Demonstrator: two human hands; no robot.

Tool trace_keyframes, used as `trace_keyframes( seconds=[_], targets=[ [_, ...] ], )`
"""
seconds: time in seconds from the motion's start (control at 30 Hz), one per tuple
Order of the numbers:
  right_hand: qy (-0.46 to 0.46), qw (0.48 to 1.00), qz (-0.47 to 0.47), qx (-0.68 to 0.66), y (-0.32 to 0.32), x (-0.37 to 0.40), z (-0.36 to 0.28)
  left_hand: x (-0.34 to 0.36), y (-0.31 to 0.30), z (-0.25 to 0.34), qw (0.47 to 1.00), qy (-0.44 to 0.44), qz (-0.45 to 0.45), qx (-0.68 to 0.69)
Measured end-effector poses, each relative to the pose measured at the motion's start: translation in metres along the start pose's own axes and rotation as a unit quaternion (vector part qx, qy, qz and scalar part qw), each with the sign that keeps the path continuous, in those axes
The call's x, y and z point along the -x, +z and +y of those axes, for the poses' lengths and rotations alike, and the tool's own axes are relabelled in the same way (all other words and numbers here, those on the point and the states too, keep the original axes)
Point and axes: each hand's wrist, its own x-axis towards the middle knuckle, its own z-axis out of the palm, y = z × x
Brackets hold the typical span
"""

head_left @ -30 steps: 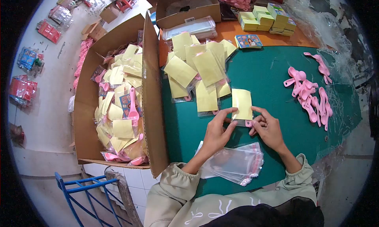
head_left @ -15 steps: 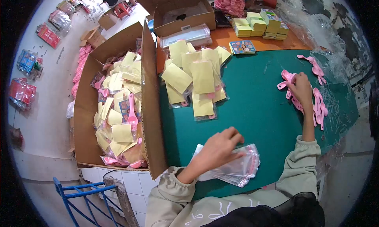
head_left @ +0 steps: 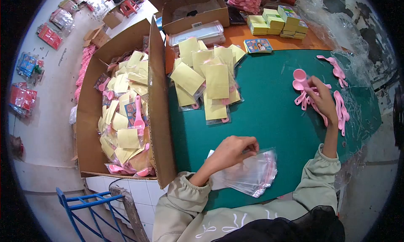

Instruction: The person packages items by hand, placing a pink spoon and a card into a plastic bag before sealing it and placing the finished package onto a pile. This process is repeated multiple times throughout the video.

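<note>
My right hand (head_left: 323,98) is closed on a pink measuring spoon (head_left: 300,76), whose round bowl faces up beyond the fingertips. Under and around it lie several more pink spoons (head_left: 302,100) in a loose heap. My left hand (head_left: 232,153) is over a fanned stack of clear plastic bags (head_left: 252,179), thumb and fingers pinched on the upper edge of the top bag. The fingers partly cover that edge. Further up the green table (head_left: 265,99) lies a pile of bagged yellow cards (head_left: 216,82), some with pink spoons showing.
Left of the table stands a large cardboard box (head_left: 162,116) full of packed bags. At the back are stacks of cards (head_left: 275,23), a printed card pile (head_left: 258,45) and an opened carton (head_left: 195,17). More pink spoons (head_left: 341,111) lie at right. A blue metal frame (head_left: 90,202) stands lower left.
My right hand has drawn a pink spoon up from the heap, its bowl now turned upward. My left fingers have closed together at the bags, and the top bag's edge has lifted slightly.
</note>
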Motion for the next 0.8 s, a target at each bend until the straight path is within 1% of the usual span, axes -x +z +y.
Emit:
trace_keyframes(
  seconds=[0.1,0.13,0.17,0.2,0.23,0.27,0.3,0.33,0.37,0.4,0.43,0.47,0.57,0.6,0.7,0.8],
  targets=[
    [0.141,0.980,-0.083,-0.112,-0.003,0.007,-0.038,-0.001,-0.005,0.002,0.995,-0.067,0.048,0.056],
    [0.051,0.993,-0.090,-0.051,-0.001,0.010,-0.044,-0.001,-0.008,0.004,0.993,-0.091,0.051,0.057],
    [-0.005,0.995,-0.085,0.051,0.001,0.014,-0.042,-0.002,-0.008,0.003,0.991,-0.103,0.060,0.057],
    [-0.060,0.983,-0.078,0.153,0.002,0.017,-0.037,-0.002,-0.008,0.003,0.989,-0.115,0.068,0.056],
    [-0.115,0.958,-0.071,0.253,0.001,0.020,-0.032,-0.002,-0.008,0.003,0.987,-0.127,0.077,0.055],
    [-0.123,0.964,-0.060,0.229,-0.006,0.019,-0.026,-0.001,-0.006,0.001,0.987,-0.104,0.095,0.078],
    [-0.029,0.991,-0.046,0.126,-0.017,0.017,-0.025,-0.001,-0.003,-0.004,0.985,-0.081,0.114,0.102],
    [0.066,0.997,-0.032,0.020,-0.030,0.015,-0.026,0.000,0.001,-0.008,0.981,-0.058,0.132,0.127],
    [0.158,0.984,-0.018,-0.084,-0.039,0.015,-0.025,-0.001,0.003,-0.012,0.979,-0.053,0.134,0.146],
    [0.164,0.984,0.061,0.017,-0.042,0.016,-0.019,-0.002,0.004,-0.015,0.976,-0.047,0.137,0.165],
    [0.168,0.969,0.140,0.116,-0.043,0.018,-0.012,-0.002,0.004,-0.016,0.972,-0.043,0.138,0.183],
    [0.169,0.938,0.218,0.212,-0.043,0.018,-0.007,-0.003,0.002,-0.015,0.968,-0.064,0.131,0.202],
    [0.163,0.931,0.283,0.165,-0.037,0.015,-0.030,-0.003,-0.004,-0.012,0.951,-0.117,0.120,0.260],
    [0.109,0.925,0.305,0.198,-0.033,0.014,-0.027,-0.003,-0.005,-0.015,0.945,-0.127,0.117,0.279],
    [0.143,0.930,0.316,0.119,-0.033,0.014,-0.025,-0.004,-0.003,-0.024,0.930,-0.132,0.115,0.322],
    [0.130,0.945,0.286,0.094,-0.041,0.017,-0.022,-0.004,-0.004,-0.024,0.924,-0.143,0.113,0.337]
  ],
)
